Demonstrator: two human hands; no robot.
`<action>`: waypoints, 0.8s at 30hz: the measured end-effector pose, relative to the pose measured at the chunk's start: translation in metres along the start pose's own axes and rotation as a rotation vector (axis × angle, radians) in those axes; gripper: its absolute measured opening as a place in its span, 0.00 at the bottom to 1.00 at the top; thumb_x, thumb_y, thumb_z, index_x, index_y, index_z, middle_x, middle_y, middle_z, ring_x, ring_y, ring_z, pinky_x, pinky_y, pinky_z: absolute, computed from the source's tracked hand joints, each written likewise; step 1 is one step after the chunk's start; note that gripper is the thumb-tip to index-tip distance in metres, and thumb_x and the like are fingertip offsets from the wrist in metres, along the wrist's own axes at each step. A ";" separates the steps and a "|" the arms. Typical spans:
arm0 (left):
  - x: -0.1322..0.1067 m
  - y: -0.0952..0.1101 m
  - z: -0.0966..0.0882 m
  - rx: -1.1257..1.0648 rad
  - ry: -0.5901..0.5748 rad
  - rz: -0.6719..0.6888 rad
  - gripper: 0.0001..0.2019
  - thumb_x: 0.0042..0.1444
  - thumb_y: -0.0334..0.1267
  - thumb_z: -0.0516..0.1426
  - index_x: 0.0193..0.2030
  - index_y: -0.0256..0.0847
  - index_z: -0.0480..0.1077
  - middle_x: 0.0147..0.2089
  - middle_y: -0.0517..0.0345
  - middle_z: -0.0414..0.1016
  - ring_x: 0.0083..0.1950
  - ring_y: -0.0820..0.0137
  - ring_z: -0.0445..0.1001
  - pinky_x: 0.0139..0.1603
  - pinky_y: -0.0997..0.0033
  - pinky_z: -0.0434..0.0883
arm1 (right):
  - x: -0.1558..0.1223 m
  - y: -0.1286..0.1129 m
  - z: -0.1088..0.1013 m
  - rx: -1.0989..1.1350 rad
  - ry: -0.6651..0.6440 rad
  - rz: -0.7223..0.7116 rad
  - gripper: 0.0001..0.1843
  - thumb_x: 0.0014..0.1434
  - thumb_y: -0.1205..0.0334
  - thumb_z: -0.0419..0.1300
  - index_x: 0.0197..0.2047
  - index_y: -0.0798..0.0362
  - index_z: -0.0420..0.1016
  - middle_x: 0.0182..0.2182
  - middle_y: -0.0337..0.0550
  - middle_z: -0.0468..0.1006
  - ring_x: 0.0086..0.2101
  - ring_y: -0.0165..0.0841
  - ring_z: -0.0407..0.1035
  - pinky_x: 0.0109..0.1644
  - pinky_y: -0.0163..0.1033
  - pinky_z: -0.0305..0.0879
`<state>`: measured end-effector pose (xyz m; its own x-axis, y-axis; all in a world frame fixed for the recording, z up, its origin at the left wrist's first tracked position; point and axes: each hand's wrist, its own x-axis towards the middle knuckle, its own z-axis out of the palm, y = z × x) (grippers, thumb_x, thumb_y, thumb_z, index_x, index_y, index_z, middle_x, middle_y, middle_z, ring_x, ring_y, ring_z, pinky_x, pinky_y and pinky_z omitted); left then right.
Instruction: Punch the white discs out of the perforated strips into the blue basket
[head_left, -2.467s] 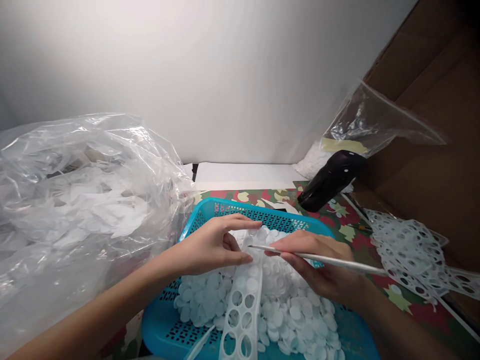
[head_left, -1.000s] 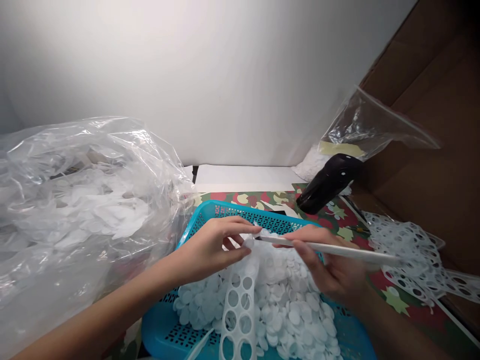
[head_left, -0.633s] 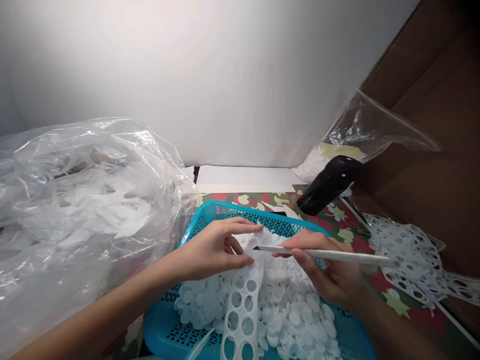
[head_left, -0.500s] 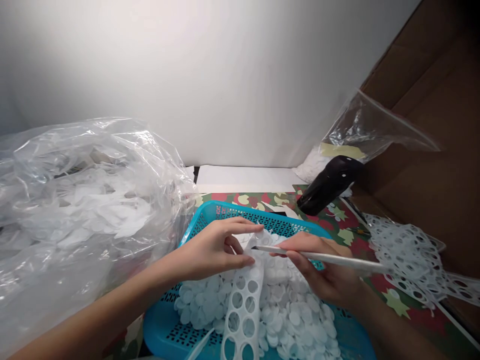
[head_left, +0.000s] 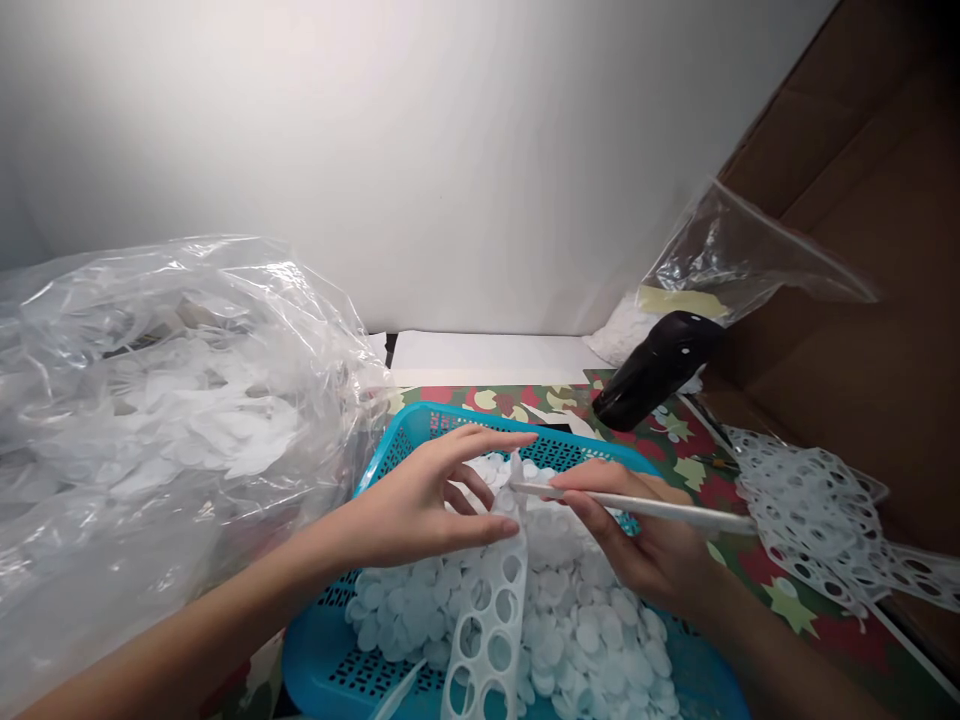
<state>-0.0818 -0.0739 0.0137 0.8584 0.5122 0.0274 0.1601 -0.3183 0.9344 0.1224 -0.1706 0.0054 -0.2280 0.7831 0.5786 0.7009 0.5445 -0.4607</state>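
My left hand [head_left: 442,495] has its thumb on the upper part of a white strip with punched round holes [head_left: 486,605], its index finger stretched out above and other fingers curled behind. The strip slopes down toward me, its lower holes empty. In my right hand [head_left: 630,530], held like a pen, is a slim silver-white tool with a narrow tip [head_left: 660,508]. Its tip meets the strip's top end, just beyond my left thumb; I cannot tell its exact kind. Below both hands, a blue perforated basket [head_left: 322,670] holds a heap of small white discs [head_left: 585,640].
A large clear plastic bag of white pieces [head_left: 225,400] fills the left. On the right lie a black object [head_left: 660,370], a pile of punched-out strips [head_left: 817,510] and a clear bag [head_left: 750,250] beside a cardboard wall [head_left: 862,230]. A pale stick [head_left: 397,692] rests in the basket.
The tool's tip has shifted slightly and now presses into the strip's top end. My left index finger has lifted and straightened away from the strip, while the thumb stays on it.
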 end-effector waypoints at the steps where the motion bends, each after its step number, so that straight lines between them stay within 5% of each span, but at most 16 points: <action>1: -0.001 0.001 0.001 0.051 0.017 -0.002 0.28 0.52 0.39 0.60 0.59 0.54 0.57 0.53 0.55 0.61 0.37 0.74 0.71 0.34 0.74 0.76 | 0.000 0.000 0.001 0.008 0.006 0.017 0.08 0.60 0.69 0.53 0.42 0.51 0.69 0.35 0.40 0.77 0.35 0.32 0.73 0.36 0.34 0.69; 7: -0.002 0.003 0.003 0.228 -0.002 0.031 0.19 0.55 0.40 0.56 0.55 0.49 0.64 0.32 0.62 0.68 0.26 0.77 0.69 0.26 0.77 0.71 | -0.001 0.004 0.004 0.045 0.014 0.100 0.08 0.60 0.68 0.53 0.43 0.50 0.69 0.36 0.39 0.77 0.35 0.31 0.72 0.37 0.35 0.68; 12: 0.001 -0.002 0.004 0.057 -0.047 0.039 0.19 0.58 0.34 0.53 0.57 0.50 0.62 0.34 0.61 0.72 0.28 0.77 0.74 0.27 0.79 0.73 | -0.001 0.002 0.002 0.095 0.053 0.146 0.07 0.61 0.68 0.53 0.41 0.50 0.69 0.33 0.38 0.75 0.32 0.30 0.72 0.34 0.34 0.68; 19: -0.001 -0.006 0.003 -0.128 -0.056 -0.043 0.05 0.58 0.35 0.53 0.41 0.40 0.63 0.31 0.62 0.67 0.28 0.75 0.73 0.19 0.82 0.68 | -0.002 -0.004 0.001 0.382 0.471 0.232 0.10 0.63 0.68 0.47 0.38 0.53 0.69 0.22 0.36 0.72 0.22 0.30 0.70 0.27 0.37 0.68; 24: 0.002 -0.004 0.000 -0.046 -0.101 -0.027 0.07 0.59 0.35 0.51 0.41 0.39 0.68 0.36 0.58 0.71 0.30 0.76 0.72 0.25 0.79 0.70 | -0.010 0.005 0.002 0.387 0.278 -0.004 0.12 0.60 0.71 0.50 0.44 0.54 0.69 0.28 0.42 0.74 0.27 0.34 0.71 0.28 0.41 0.69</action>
<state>-0.0808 -0.0720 0.0100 0.8993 0.4362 -0.0318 0.1633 -0.2675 0.9496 0.1269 -0.1750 -0.0035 -0.0034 0.6993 0.7148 0.3848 0.6607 -0.6445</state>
